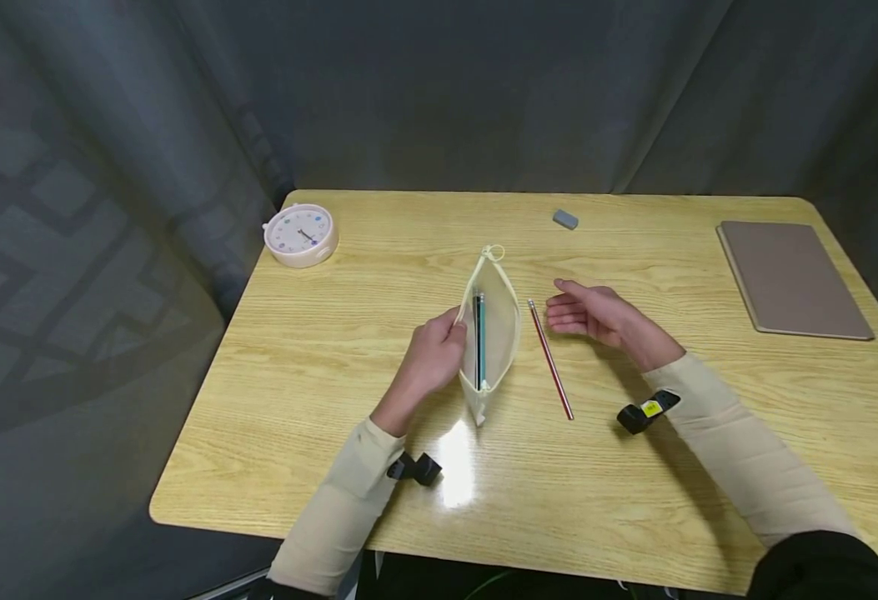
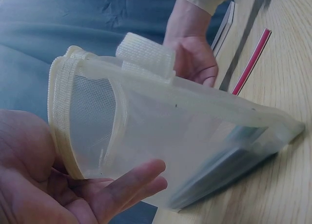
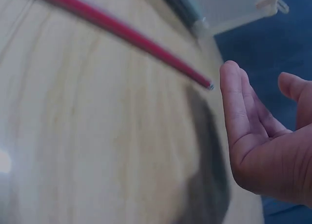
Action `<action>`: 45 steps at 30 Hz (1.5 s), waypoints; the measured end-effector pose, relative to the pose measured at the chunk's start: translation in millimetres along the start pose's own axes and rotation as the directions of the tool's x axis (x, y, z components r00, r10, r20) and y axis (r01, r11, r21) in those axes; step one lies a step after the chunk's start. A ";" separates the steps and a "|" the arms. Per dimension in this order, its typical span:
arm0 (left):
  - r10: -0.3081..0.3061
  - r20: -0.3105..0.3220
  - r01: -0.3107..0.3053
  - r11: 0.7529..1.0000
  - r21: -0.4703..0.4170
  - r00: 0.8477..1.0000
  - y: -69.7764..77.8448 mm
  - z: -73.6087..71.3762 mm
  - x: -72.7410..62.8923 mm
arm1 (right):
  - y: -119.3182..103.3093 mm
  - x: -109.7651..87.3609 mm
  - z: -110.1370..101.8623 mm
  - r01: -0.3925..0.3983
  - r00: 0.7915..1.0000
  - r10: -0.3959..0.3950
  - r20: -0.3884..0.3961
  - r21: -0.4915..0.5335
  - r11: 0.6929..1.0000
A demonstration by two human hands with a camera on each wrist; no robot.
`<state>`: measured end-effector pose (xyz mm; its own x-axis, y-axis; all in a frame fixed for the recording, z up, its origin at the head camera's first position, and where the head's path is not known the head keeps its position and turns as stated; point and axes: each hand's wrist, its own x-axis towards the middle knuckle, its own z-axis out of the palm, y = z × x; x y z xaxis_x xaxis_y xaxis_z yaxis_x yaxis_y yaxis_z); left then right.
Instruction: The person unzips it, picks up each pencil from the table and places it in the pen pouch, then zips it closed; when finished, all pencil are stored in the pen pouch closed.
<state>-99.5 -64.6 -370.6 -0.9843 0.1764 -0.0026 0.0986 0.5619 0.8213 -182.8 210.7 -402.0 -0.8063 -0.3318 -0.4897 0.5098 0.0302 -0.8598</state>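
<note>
My left hand [image 1: 439, 350] grips one side of a cream zippered mesh pouch [image 1: 504, 321], thumb at the rim and fingers behind. The pouch stands upright with its zipper parted and its mouth facing up. Inside lie a teal pencil [image 1: 481, 333] and a dark one beside it, seen blurred through the mesh in the left wrist view. To the right of the pouch a red striped pencil [image 1: 551, 360] lies on the wood. Near its far end, my right hand [image 1: 589, 313] hovers with fingers extended and thumb apart, holding nothing.
A grey-blue eraser [image 1: 565, 219] lies toward the back of the wooden table [image 1: 378, 242]. At the back left stands a pale pink clock [image 1: 300, 235]. A brown notebook [image 1: 795, 279] rests on the right side. Dark curtains [image 1: 446, 100] hang behind the table.
</note>
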 end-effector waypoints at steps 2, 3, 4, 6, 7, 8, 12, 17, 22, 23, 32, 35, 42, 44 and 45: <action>0.000 0.000 0.000 1.000 0.002 1.000 -0.4 -0.1 -0.1 | 5.3 1.9 -3.3 -0.014 1.000 0.014 0.004 0.010 1.000; 0.000 0.001 0.000 1.000 0.002 1.000 -0.6 -0.1 -0.1 | 7.5 2.8 -4.1 -0.021 1.000 0.021 0.007 0.013 1.000; 0.000 0.002 0.000 1.000 0.001 1.000 -1.0 -0.1 -0.1 | 9.5 3.8 -4.5 -0.027 1.000 0.027 0.008 0.008 1.000; -0.003 0.006 0.003 1.000 -0.001 1.000 -1.2 -0.2 -0.4 | 12.6 5.7 -4.1 -0.031 0.999 0.031 0.011 -0.023 0.999; -0.004 0.006 0.004 1.000 0.000 1.000 -1.2 -0.4 -0.4 | 13.6 6.5 -3.4 -0.030 0.999 0.030 0.012 -0.044 0.999; -0.005 0.006 0.005 1.000 -0.002 1.000 -1.4 -0.6 -0.5 | 14.4 7.2 -2.8 -0.027 1.000 0.028 0.014 -0.066 0.997; -0.003 0.010 0.003 1.000 -0.013 1.000 -1.7 -1.7 0.0 | 14.2 9.4 1.0 -0.016 1.000 0.015 -0.008 -0.133 0.991; -0.001 0.010 0.002 1.000 -0.019 1.000 -2.6 -2.2 0.9 | 12.1 10.5 5.1 -0.021 0.999 0.015 -0.033 -0.193 0.981; -0.005 0.009 0.005 1.000 -0.026 1.000 -2.8 -1.9 1.3 | 10.9 12.6 12.3 0.004 0.996 -0.033 -0.082 -0.326 0.945; -0.003 0.012 0.004 1.000 -0.028 1.000 -2.8 -1.9 1.4 | 10.5 12.9 14.0 0.014 0.994 -0.052 -0.095 -0.365 0.931; -0.020 0.029 0.021 0.999 -0.031 0.999 -1.6 -1.6 0.9 | 12.6 13.6 21.3 0.081 0.964 -0.239 -0.117 -0.726 0.683; -0.023 0.031 0.024 0.999 -0.037 0.999 -1.1 -1.7 0.2 | 11.7 13.1 23.1 0.084 0.961 -0.250 -0.116 -0.740 0.667; -0.023 0.028 0.024 0.999 -0.033 0.999 0.0 -2.1 -0.8 | 8.5 11.0 22.0 0.084 0.983 -0.165 -0.075 -0.617 0.783; -0.024 0.031 0.025 0.999 -0.031 0.999 0.5 -2.4 -1.0 | 8.2 11.3 17.8 0.070 0.993 -0.108 -0.049 -0.498 0.864; -0.025 0.032 0.026 0.999 -0.032 0.999 0.7 -2.6 -1.2 | 7.5 11.0 15.4 0.063 0.996 -0.084 -0.031 -0.432 0.900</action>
<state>-98.7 -66.6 -368.5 -0.9813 0.1880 -0.0416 0.0679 0.5401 0.8388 -183.2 192.8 -411.6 -0.8552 -0.3038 -0.4199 0.2787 0.4135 -0.8668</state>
